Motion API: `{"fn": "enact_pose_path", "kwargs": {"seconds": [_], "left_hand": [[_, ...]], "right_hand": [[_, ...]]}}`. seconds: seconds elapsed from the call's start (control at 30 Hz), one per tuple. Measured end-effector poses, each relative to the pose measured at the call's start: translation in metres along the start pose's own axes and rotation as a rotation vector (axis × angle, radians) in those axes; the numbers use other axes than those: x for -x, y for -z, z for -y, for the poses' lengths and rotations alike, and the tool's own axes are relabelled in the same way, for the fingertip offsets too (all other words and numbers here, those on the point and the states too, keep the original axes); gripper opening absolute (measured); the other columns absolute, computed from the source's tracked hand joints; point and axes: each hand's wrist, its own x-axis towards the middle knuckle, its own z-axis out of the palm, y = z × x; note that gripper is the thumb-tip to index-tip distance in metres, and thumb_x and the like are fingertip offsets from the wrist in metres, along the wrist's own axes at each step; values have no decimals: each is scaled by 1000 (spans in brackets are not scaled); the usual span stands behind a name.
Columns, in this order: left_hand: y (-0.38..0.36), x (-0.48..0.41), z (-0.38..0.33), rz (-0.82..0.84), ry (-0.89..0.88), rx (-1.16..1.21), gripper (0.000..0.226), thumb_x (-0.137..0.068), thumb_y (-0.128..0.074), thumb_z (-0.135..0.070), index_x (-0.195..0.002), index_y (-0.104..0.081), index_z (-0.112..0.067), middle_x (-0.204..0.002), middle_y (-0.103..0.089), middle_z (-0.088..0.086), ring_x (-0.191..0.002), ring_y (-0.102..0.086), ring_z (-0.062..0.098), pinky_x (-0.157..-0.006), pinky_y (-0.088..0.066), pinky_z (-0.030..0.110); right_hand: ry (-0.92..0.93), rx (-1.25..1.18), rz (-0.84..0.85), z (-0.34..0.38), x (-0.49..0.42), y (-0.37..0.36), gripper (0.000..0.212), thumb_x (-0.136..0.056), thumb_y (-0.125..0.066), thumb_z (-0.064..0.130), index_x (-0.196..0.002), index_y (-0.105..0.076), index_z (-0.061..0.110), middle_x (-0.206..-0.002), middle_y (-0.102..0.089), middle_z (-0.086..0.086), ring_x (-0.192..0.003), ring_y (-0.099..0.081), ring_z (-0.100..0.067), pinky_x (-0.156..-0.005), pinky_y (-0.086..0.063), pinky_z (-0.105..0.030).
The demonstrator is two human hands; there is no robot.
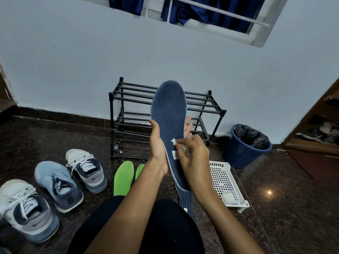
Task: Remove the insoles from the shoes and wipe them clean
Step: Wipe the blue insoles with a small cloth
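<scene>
A seated person's left hand (158, 143) grips a dark blue insole (168, 114) upright while the right hand (194, 155) pinches a white wipe (176, 142) against its surface. Two green insoles (123, 178) lie on the dark stone floor (284, 208) beside three sneakers (58, 186). Against the wall stand a black shoe rack (128, 99) and a blue bin (242, 153), with a white perforated tray (222, 177) nearby.
</scene>
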Motion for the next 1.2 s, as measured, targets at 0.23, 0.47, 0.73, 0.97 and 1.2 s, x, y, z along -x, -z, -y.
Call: {"fn": "enact_pose_path", "kwargs": {"seconds": [0.23, 0.47, 0.73, 0.97, 1.2], "left_hand": [[0, -3, -2, -22, -58, 58, 82, -93, -14, -68, -138, -45, -6, -136, -55, 15, -121, -57, 22, -101, -45, 31], [-3, 0, -4, -20, 51, -44, 81, -91, -21, -67, -138, -45, -6, -135, -55, 13, -125, -51, 20, -99, -42, 32], [-7, 9, -3, 25, 199, -131, 65, -94, -32, -55, -119, -59, -1, -117, -67, 11, -101, -66, 19, -88, -52, 31], [-1, 4, -4, 58, 126, -43, 87, -93, -15, -67, -89, -77, -6, -85, -71, 7, -81, -65, 16, -77, -54, 26], [-2, 4, -2, 48, 110, 8, 84, -93, -19, -67, -71, -73, -8, -70, -62, 5, -57, -58, 14, -57, -50, 23]], "right_hand": [[-28, -39, 65, 0, 18, 2, 11, -78, -66, 0, -83, -73, 8, -78, -55, 8, -77, -56, -6, -70, -41, -11], [-116, -81, -9, 0, 3, 5, 11, -78, -65, 0, -84, -73, 6, -78, -59, 3, -75, -54, 9, -67, -35, -1], [-123, -25, -84, 0, -10, 0, 16, -83, -60, -1, -96, -69, 2, -87, -58, -5, -73, -51, 3, -66, -33, 3], [-34, 33, 33, 1, -4, -4, 14, -81, -64, 1, -89, -73, 9, -91, -66, -6, -85, -60, -14, -86, -45, -41], [2, 5, 25, 0, -2, 1, 13, -78, -66, -4, -85, -73, 4, -80, -58, 2, -71, -52, 3, -74, -37, -1]]}}
